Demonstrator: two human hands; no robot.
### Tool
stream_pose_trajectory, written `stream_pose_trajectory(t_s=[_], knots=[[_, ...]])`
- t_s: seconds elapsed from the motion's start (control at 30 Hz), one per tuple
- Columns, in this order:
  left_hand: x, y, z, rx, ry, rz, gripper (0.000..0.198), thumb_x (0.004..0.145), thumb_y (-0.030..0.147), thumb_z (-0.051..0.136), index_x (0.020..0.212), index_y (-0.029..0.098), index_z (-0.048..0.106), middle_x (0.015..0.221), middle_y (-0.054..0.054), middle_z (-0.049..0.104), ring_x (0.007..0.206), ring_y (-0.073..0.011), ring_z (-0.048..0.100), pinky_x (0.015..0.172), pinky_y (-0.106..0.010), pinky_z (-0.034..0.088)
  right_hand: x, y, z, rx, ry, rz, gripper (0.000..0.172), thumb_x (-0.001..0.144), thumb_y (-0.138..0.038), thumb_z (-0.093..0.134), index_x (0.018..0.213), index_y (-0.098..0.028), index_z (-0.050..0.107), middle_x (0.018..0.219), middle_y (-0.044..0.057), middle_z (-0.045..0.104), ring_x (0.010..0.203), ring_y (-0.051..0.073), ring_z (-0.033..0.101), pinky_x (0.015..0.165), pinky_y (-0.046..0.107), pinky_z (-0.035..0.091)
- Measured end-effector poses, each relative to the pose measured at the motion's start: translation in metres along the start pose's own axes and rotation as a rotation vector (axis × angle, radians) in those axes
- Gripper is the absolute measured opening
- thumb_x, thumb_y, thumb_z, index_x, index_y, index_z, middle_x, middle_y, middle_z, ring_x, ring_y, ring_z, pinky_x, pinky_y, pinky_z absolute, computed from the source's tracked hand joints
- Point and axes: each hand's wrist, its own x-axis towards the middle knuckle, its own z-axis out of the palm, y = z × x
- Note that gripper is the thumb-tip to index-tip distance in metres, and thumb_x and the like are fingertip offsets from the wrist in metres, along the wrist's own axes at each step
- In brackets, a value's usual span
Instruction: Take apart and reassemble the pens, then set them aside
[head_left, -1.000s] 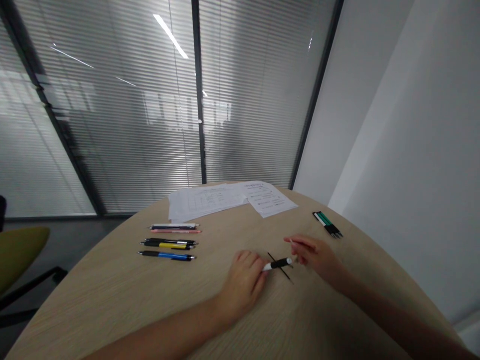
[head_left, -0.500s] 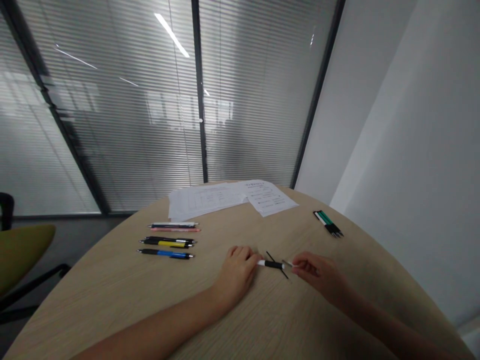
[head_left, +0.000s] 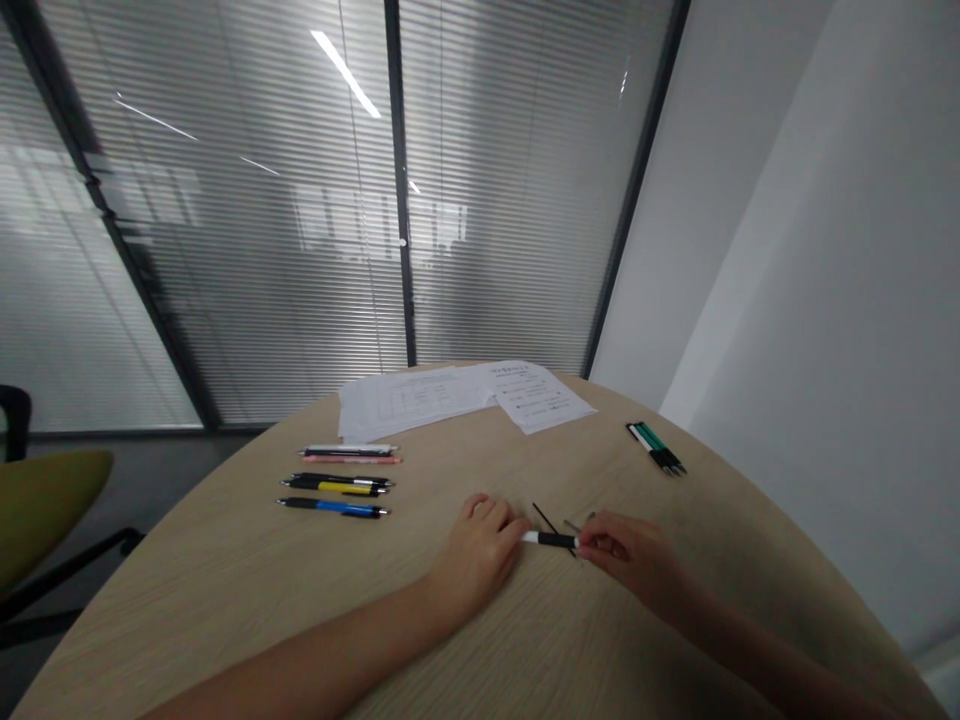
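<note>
A black and white pen [head_left: 551, 539] lies low over the round wooden table [head_left: 225, 600], held at both ends. My left hand [head_left: 480, 555] is curled, its fingertips pinching the pen's white end. My right hand [head_left: 626, 555] pinches the other end with closed fingers. A thin black refill [head_left: 541, 516] lies on the table just behind the pen, and a small part I cannot make out lies beside my right hand's fingertips.
Several pens lie in a row at the left: a pink one [head_left: 352, 459], a yellow one [head_left: 337, 487] and a blue one [head_left: 334, 508]. Green and black pens [head_left: 656, 448] lie at the right. Printed sheets [head_left: 457, 395] lie at the far edge. An olive chair [head_left: 37, 510] stands left.
My right hand has come down from a raised position to the pen's right end and closed on it. The pen has swung level and shifted slightly toward me. My left hand has barely moved.
</note>
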Motion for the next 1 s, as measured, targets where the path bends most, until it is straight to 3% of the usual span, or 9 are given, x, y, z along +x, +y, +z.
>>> stream_pose_trajectory(t_s=[0.23, 0.4, 0.57, 0.73, 1.0], knots=[[0.0001, 0.0021, -0.0037, -0.008, -0.013, 0.006, 0.021, 0.078, 0.011, 0.045, 0.095, 0.018, 0.054, 0.082, -0.005, 0.055, 0.081, -0.0189, 0.047, 0.08, -0.037, 0.035, -0.0003, -0.0007, 0.0004, 0.186, 0.052, 0.021, 0.01, 0.072, -0.024, 0.051, 0.069, -0.018, 0.059, 0.054, -0.003, 0.05, 0.045, 0.008, 0.044, 0.045, 0.019, 0.036], [0.0009, 0.0011, -0.0046, -0.033, -0.005, 0.003, 0.02, 0.079, 0.011, 0.044, 0.095, 0.017, 0.054, 0.083, -0.005, 0.056, 0.08, -0.0186, 0.048, 0.079, -0.036, 0.036, -0.0007, -0.0037, -0.0044, 0.301, 0.052, -0.025, 0.021, 0.076, -0.033, 0.048, 0.075, -0.017, 0.062, 0.058, -0.001, 0.052, 0.042, 0.007, 0.045, 0.042, 0.019, 0.036], [-0.0003, -0.0003, -0.0033, -0.059, 0.055, 0.036, 0.022, 0.079, 0.01, 0.042, 0.097, 0.017, 0.053, 0.082, -0.004, 0.057, 0.08, -0.0182, 0.049, 0.078, -0.034, 0.036, -0.0011, -0.0049, -0.006, 0.337, 0.072, -0.105, 0.028, 0.079, -0.036, 0.045, 0.077, -0.016, 0.065, 0.058, 0.001, 0.053, 0.043, 0.007, 0.045, 0.045, 0.02, 0.039], [-0.0028, -0.0007, -0.0023, -0.068, 0.111, 0.099, 0.022, 0.082, 0.014, 0.041, 0.1, 0.019, 0.051, 0.082, -0.004, 0.058, 0.078, -0.0171, 0.05, 0.078, -0.034, 0.035, -0.0017, 0.0001, -0.0011, 0.373, 0.078, -0.097, 0.027, 0.08, -0.037, 0.045, 0.081, -0.018, 0.065, 0.067, 0.002, 0.055, 0.04, 0.006, 0.042, 0.04, 0.019, 0.036], [-0.0036, -0.0019, -0.0023, -0.123, 0.141, 0.098, 0.017, 0.083, 0.017, 0.041, 0.097, 0.019, 0.052, 0.079, -0.003, 0.058, 0.077, -0.0154, 0.051, 0.078, -0.033, 0.035, -0.0024, -0.0015, -0.0003, 0.361, 0.106, -0.086, 0.027, 0.079, -0.037, 0.045, 0.079, -0.018, 0.064, 0.061, 0.0, 0.052, 0.041, 0.006, 0.042, 0.042, 0.02, 0.037]])
